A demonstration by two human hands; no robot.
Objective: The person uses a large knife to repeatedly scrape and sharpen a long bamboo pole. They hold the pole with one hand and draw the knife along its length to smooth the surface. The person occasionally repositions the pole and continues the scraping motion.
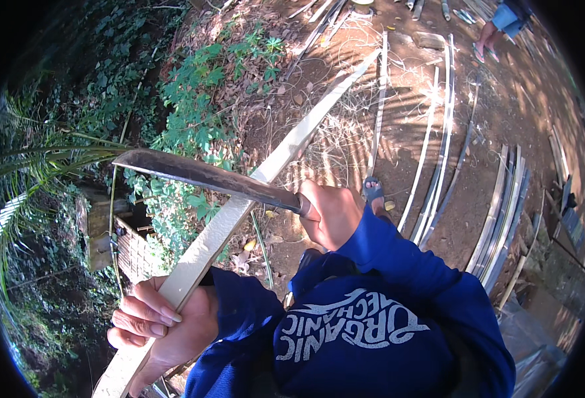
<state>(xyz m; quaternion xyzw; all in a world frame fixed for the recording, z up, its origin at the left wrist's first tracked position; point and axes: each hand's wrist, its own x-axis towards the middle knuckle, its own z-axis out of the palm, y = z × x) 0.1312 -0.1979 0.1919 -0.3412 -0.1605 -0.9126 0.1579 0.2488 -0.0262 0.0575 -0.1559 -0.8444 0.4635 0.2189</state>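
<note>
Your left hand (166,322) curled tight round a long, flat, pale split-bamboo strip (206,244), which ran both ways past that grip; right of it, your right hand (332,213) clenched a machete (206,179), scuffed metal blade crossing over the strip.

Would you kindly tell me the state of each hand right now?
Left hand: closed, holding the pale strip.
Right hand: closed, holding the dark-bladed machete.
</note>
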